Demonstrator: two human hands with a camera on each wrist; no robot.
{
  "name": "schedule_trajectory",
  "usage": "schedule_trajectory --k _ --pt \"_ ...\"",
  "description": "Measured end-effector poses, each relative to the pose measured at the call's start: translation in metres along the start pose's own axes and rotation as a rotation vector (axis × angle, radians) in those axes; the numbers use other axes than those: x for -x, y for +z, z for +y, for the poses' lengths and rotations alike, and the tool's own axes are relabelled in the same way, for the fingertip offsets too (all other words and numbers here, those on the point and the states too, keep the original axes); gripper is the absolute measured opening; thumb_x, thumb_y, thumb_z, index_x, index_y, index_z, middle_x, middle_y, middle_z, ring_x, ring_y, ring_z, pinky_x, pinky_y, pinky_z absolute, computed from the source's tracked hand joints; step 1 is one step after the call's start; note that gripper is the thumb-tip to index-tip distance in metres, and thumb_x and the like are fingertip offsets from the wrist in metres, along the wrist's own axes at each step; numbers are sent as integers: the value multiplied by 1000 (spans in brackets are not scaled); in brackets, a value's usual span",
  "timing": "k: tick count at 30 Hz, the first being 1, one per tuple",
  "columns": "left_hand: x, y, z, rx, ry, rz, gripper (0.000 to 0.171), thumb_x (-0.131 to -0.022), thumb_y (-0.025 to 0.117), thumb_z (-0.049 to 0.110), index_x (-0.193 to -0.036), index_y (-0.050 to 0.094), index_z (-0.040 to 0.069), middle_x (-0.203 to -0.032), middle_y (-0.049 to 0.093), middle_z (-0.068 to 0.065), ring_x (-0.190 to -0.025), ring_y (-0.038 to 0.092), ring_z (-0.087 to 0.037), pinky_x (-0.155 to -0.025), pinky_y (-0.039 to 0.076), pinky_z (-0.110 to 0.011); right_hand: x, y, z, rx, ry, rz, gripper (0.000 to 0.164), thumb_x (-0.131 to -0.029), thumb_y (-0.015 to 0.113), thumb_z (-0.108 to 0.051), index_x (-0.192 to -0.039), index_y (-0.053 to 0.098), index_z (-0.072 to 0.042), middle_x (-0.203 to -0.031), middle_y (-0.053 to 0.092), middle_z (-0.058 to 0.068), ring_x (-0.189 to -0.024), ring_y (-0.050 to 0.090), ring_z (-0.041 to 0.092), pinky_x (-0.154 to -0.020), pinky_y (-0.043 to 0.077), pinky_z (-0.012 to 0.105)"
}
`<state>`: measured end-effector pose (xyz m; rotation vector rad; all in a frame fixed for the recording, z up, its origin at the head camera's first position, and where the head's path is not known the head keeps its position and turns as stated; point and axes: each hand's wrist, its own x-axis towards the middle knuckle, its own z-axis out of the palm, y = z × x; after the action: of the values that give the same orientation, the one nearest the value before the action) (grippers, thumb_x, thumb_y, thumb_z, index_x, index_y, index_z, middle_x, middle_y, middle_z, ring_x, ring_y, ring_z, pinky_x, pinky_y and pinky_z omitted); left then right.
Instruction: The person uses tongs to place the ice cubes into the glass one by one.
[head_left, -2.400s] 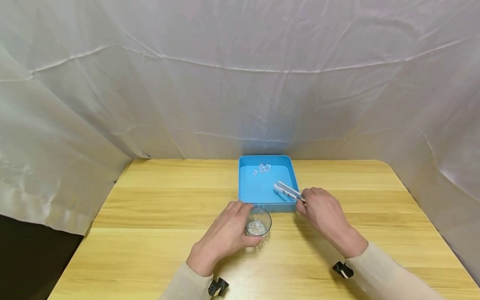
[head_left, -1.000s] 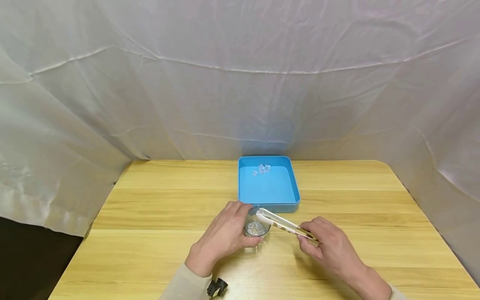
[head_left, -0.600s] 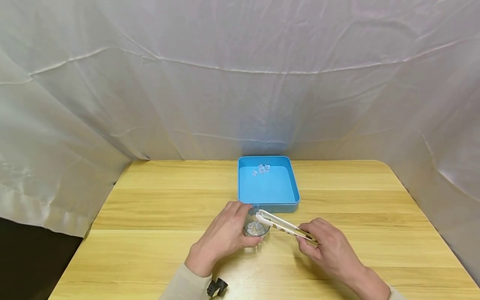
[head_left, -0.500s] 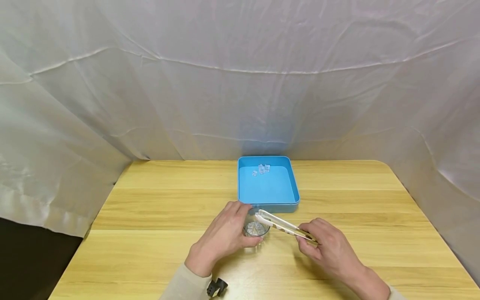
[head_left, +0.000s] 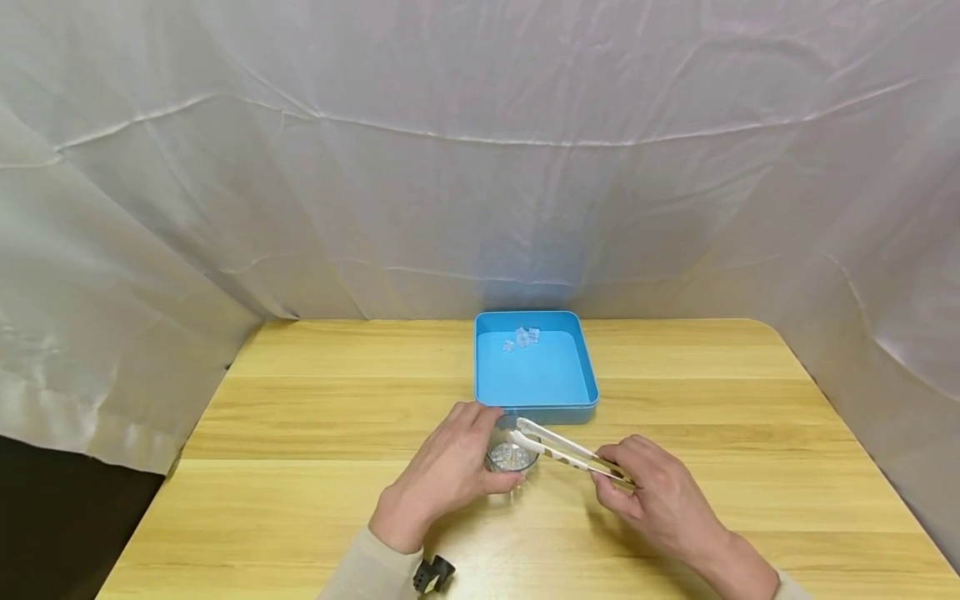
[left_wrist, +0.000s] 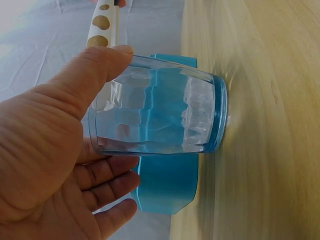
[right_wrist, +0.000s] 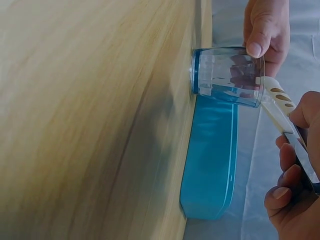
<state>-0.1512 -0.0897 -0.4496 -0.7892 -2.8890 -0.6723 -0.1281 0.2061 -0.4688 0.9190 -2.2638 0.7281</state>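
My left hand (head_left: 446,467) grips a clear drinking glass (left_wrist: 150,105) near its rim, thumb on one side and fingers on the other. The glass stands upright on the table, with several clear ice-like cubes (left_wrist: 198,112) at its bottom. White tongs (head_left: 562,456) with gold spots are in my right hand (head_left: 660,496). Their tips reach over the mouth of the glass and stand slightly apart, with no cube visible between them. Behind the glass sits a shallow blue tray (head_left: 536,379). Several clear cubes (head_left: 522,337) lie towards its back.
The wooden table (head_left: 322,417) extends to both sides and in front of the hands. A pale cloth curtain (head_left: 480,167) hangs behind and at the sides. A black wrist mount (head_left: 433,574) is by my left sleeve.
My right hand has brought the tongs from the tray back to the glass. Their tips have spread, and the clear piece seen at them is gone. My left hand stays on the glass.
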Motion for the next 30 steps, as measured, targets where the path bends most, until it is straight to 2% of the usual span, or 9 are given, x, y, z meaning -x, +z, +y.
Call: schedule_trajectory --k 16,21,23,26,28,30 --pt "0 0 0 -9 3 6 78 -83 86 54 -138 62 5 -127 66 -6 -118 59 -21 -102 54 -37 2 0 1 -5 7 4 16 -80 75 -11 -97 73 -13 -79 57 -14 -71 47 -1 -58 39 11" --pt "-1 2 1 -27 1 10 76 -83 85 54 -137 62 6 -126 66 -6 -117 58 -21 -99 55 -36 1 0 3 -13 13 27 13 -85 74 -15 -98 73 -12 -81 60 -12 -71 49 1 -58 41 12" --pt "-1 2 1 -35 5 15 75 -83 85 54 -137 62 7 -125 66 -5 -116 58 -21 -98 55 -36 -1 -1 4 -15 17 38 11 -91 71 -19 -99 73 -11 -81 60 -11 -71 50 2 -58 41 13" --pt "0 3 1 -43 14 23 76 -82 86 54 -138 62 7 -126 66 -6 -116 59 -21 -99 55 -36 -6 -3 6 0 28 42 16 -97 66 -25 -99 73 -10 -80 61 -10 -71 49 3 -58 42 14" --pt "0 3 0 -42 18 25 77 -82 86 54 -138 62 7 -126 66 -6 -116 59 -21 -100 55 -37 -11 -4 9 26 41 31 18 -97 65 -26 -98 73 -9 -81 61 -9 -71 49 3 -58 43 16" --pt "0 3 0 -40 20 24 77 -82 87 53 -138 62 7 -127 66 -6 -117 59 -21 -101 55 -37 -16 -4 12 58 59 12 17 -93 68 -22 -98 72 -7 -80 63 -6 -71 49 4 -58 45 18"
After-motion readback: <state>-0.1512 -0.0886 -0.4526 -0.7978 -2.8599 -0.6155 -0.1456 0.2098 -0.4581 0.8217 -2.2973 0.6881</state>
